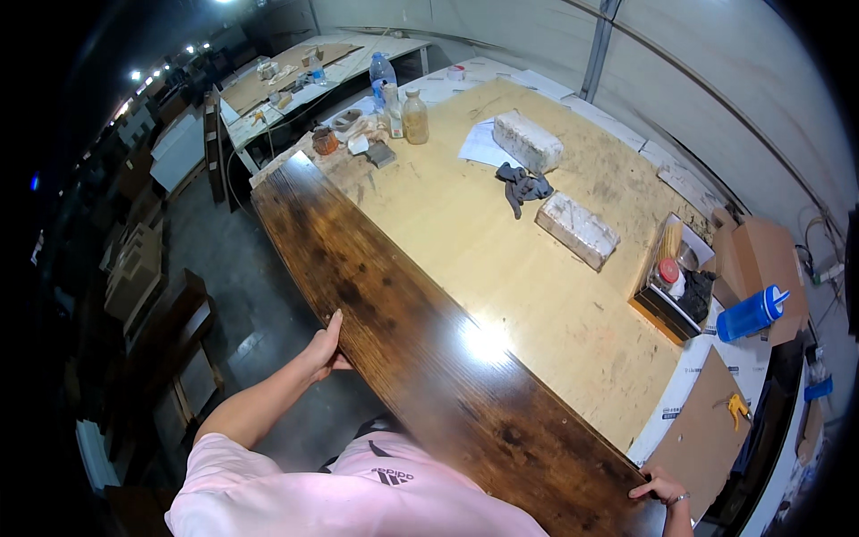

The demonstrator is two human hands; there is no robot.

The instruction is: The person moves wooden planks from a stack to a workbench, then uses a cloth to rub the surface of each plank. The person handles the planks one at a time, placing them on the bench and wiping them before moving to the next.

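pale worktable [474, 246], dark wooden board [429, 358], left grip [327, 349] and right grip [662, 488] pinching the board's edges

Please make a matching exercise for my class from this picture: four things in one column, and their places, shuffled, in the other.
Things
1. Left hand
2. Right hand
3. Blue bottle with a spout
4. Crumpled dark grey cloth item

Places
A. Beside the open box that holds a red-lidded jar
B. By the two whitish blocks
C. On the left long edge of the brown wooden board, thumb on top
D. At the board's edge, near its lower-right end

Right pairs: 1-C, 2-D, 3-A, 4-B
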